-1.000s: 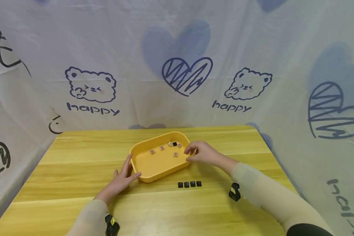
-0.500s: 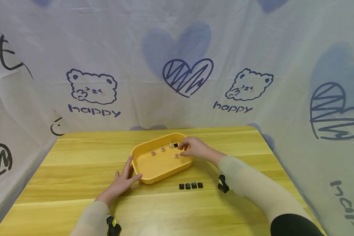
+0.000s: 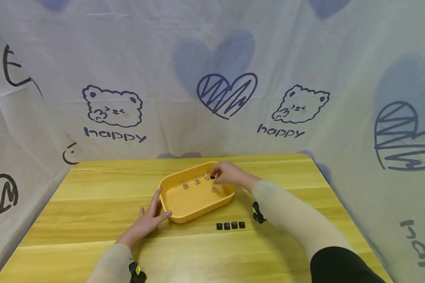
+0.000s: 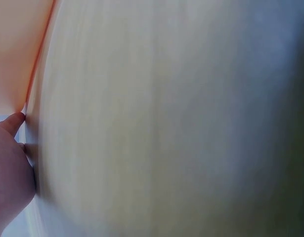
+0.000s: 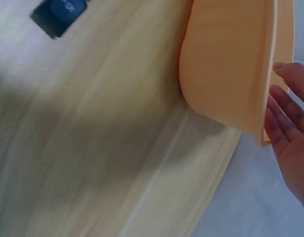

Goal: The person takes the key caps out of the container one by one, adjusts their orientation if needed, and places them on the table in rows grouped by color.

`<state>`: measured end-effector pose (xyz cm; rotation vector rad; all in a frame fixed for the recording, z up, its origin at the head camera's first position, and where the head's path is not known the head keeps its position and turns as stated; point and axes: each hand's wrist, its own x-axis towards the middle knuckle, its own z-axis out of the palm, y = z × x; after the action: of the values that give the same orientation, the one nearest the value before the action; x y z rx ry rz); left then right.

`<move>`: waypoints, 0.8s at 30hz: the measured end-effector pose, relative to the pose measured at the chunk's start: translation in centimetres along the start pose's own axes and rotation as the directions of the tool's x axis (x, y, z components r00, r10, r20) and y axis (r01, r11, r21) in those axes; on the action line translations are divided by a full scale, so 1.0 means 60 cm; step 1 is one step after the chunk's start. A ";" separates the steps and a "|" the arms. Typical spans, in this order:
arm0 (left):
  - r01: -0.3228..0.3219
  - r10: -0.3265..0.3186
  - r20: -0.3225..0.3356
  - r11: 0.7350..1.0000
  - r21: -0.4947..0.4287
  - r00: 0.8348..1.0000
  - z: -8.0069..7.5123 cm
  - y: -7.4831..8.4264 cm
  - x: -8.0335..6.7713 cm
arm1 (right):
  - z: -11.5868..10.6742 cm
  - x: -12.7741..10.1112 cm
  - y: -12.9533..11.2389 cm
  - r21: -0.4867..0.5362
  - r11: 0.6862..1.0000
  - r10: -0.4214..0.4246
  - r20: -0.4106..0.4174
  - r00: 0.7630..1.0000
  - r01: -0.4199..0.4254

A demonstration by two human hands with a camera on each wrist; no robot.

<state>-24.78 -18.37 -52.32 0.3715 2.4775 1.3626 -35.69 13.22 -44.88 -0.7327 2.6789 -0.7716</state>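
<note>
A yellow tray (image 3: 198, 196) sits on the wooden table, with a few beige keycaps (image 3: 197, 181) and a black keycap (image 3: 213, 177) inside. My left hand (image 3: 146, 220) touches the tray's left end, its fingers spread and straight, the thumb at the near rim. Over the far right part of the tray reaches my right hand (image 3: 230, 173). Its fingertips are right at the black keycap, with the thumb apart from the fingers. In the right wrist view, the tray's rim (image 5: 269, 74) partly covers the fingers.
Several black keycaps (image 3: 230, 225) stand in a row on the wooden table (image 3: 92, 196), in front of the tray. Behind the table hangs a pale cloth (image 3: 156, 78) printed with hearts and bears.
My right hand has moved left and inward over the tray, from its right rim to the black keycap. The left hand stays at the tray's left end.
</note>
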 end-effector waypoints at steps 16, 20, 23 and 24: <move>-0.001 0.001 -0.012 1.000 0.003 1.000 0.000 -0.001 -0.002 | 0.036 0.038 -0.019 -0.206 0.968 0.154 0.030 0.988 -0.144; -0.005 0.005 -0.017 1.000 0.006 1.000 -0.001 0.000 -0.002 | 0.041 0.043 -0.016 -0.198 0.971 0.146 0.034 0.989 -0.136; -0.008 0.008 -0.023 1.000 0.009 1.000 -0.001 0.000 -0.002 | 0.045 0.044 -0.012 -0.190 0.976 0.118 0.046 0.992 -0.107; -0.010 0.010 -0.023 1.000 0.011 1.000 -0.001 0.000 -0.002 | 0.046 0.044 -0.011 -0.196 0.976 0.103 0.049 0.994 -0.091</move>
<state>-24.67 -18.48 -52.28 0.3728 2.5057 1.3659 -36.62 10.16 -47.04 -0.6511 2.7389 -0.4627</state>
